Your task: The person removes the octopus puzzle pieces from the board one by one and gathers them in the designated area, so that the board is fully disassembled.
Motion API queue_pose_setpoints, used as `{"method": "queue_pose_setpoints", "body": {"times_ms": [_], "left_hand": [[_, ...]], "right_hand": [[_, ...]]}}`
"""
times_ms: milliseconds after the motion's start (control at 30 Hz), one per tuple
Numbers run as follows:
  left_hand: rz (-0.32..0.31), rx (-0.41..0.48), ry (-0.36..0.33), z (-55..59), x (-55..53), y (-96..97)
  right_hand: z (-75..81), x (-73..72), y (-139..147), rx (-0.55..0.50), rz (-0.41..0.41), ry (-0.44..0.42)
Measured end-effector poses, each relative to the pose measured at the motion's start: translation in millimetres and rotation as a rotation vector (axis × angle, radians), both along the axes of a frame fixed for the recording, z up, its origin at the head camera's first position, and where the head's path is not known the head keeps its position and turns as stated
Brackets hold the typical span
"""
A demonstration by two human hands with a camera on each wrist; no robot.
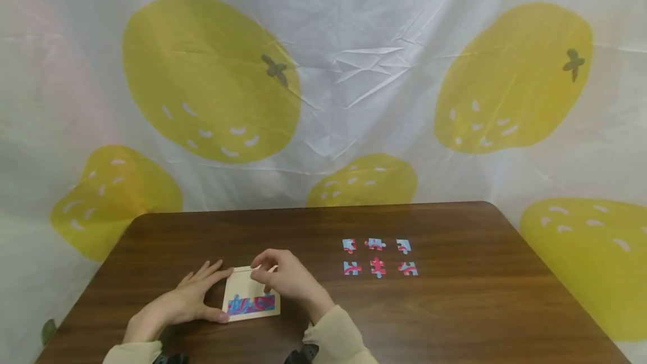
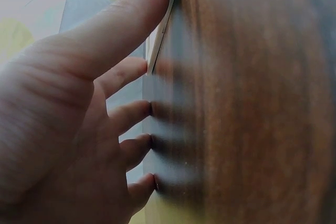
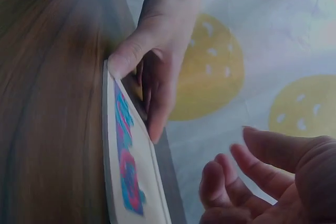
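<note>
A cream puzzle tray (image 1: pixel 245 284) lies on the table, with a row of joined blue and pink jigsaw pieces (image 1: pixel 251 304) along its near side. My left hand (image 1: pixel 188 299) spreads beside the tray, thumb at its near left corner and index fingertip at the far left corner. The other left fingertips (image 2: pixel 137 148) touch the tabletop. Over the tray's right part hovers my right hand (image 1: pixel 287 277), its fingers loosely bent. In the right wrist view, the right thumb (image 3: pixel 278 150) stands apart from the fingers, and nothing shows between them.
Several loose jigsaw pieces (image 1: pixel 377 268) lie in two rows on the brown wooden table (image 1: pixel 455 308), right of the tray. Behind the table's far edge hangs a white cloth (image 1: pixel 354 100) printed with yellow fruit.
</note>
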State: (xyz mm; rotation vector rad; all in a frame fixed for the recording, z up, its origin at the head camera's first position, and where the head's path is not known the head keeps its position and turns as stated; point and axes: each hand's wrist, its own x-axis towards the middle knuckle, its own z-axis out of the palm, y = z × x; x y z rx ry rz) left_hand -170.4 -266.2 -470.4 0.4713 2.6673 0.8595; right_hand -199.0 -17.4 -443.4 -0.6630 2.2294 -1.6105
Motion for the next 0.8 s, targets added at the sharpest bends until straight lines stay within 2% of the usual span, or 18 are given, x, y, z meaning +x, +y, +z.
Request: {"method": "queue_pose_setpoints", "body": {"times_ms": [133, 467, 600, 800], "left_hand": [[0.001, 0.01, -0.013, 3.3, 0.9, 0.8], [-0.011, 0.026, -0.019, 3.9, 0.5, 1.4], [-0.015, 0.025, -0.015, 3.8, -0.1, 1.2], [-0.007, 0.033, -0.006, 4.0, 3.2, -0.3]], "right_hand": [[-6.1, 3.1, -13.1, 0.077, -0.016, -0.007], [-3.8, 21.4, -32.3, 0.38, -0.024, 0.145], [-11.1, 24.9, -39.1, 0.433, -0.046, 0.173], [-17.7, 32.3, -51.2, 0.51, -0.124, 0.242]]}}
